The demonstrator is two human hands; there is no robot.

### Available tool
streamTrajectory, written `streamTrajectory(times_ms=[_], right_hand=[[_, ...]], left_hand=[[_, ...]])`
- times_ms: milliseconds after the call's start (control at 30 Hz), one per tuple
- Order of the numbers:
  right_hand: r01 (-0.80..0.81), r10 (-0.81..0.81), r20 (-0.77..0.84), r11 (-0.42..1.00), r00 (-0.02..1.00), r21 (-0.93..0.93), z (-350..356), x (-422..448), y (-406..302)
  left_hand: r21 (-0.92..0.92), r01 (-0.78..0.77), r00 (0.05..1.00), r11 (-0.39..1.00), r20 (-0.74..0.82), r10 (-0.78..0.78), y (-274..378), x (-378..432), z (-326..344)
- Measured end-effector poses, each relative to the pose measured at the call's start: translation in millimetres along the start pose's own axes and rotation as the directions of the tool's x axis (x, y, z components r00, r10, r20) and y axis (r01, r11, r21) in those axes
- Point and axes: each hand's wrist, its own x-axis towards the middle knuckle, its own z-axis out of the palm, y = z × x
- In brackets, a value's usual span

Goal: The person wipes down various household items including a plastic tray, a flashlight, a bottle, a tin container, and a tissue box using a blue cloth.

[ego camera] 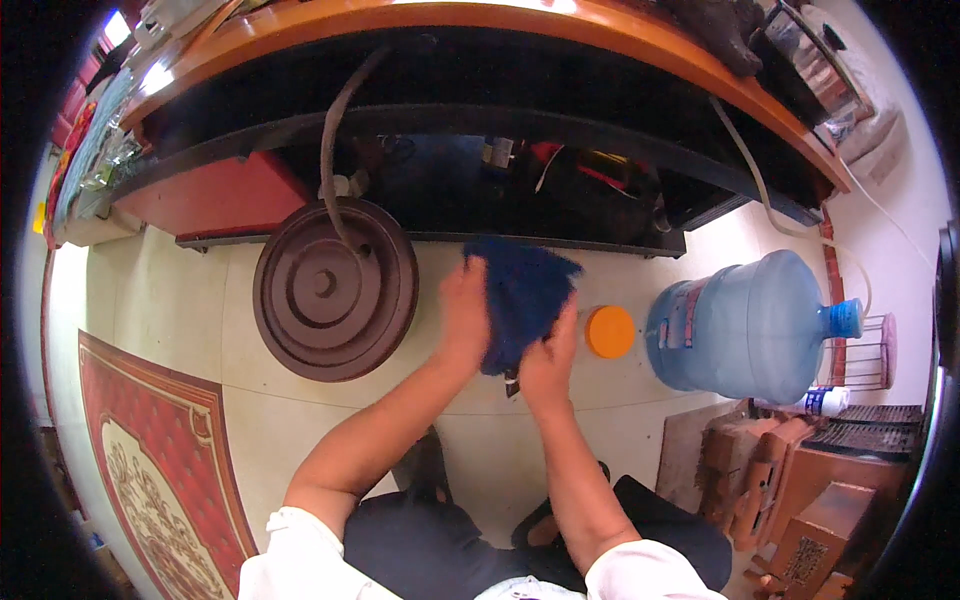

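A dark blue cloth [525, 300] is spread between my two hands over the tiled floor, in front of a low black shelf. My left hand [463, 311] grips its left side, and on its right edge is my right hand [549, 360]. Just below the cloth, a small dark and white item [511, 384] shows; I cannot tell what it is. To the left stands a round brown lidded bin [300, 285] with a grey hose running into its lid. An orange round lid or jar [609, 331] is close by on the right.
A large blue water bottle [757, 326] lies on its side at the right. The black shelf unit [450, 247] with a wooden top spans the far side. A red patterned rug [161, 450] is at lower left, brown wooden furniture [825, 510] at lower right.
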Motion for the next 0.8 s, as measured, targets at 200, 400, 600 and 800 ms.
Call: streamTrajectory(times_ms=[200, 400, 600, 800], right_hand=[[-0.313, 0.313, -0.014, 0.949, 0.950, 0.038, -6, 13, 12], [0.185, -0.183, 0.040, 0.910, 0.982, -0.372, 5, 19, -4], [-0.212, 0.231, -0.163, 0.969, 0.959, 0.128, -26, 3, 24], [-0.264, 0.246, -0.142, 0.957, 0.959, -0.123, -37, 12, 10]], left_hand=[[-0.519, 0.248, 0.963, 0.818, 0.222, -0.151, -8, -11, 11], [-0.194, 0.117, 0.978, 0.974, 0.194, -0.079, -54, -23, 4], [-0.072, 0.140, 0.954, 0.988, 0.276, -0.115, -5, -55, 30], [0.125, 0.270, 0.913, 0.955, 0.281, -0.295, -29, -62, 32]])
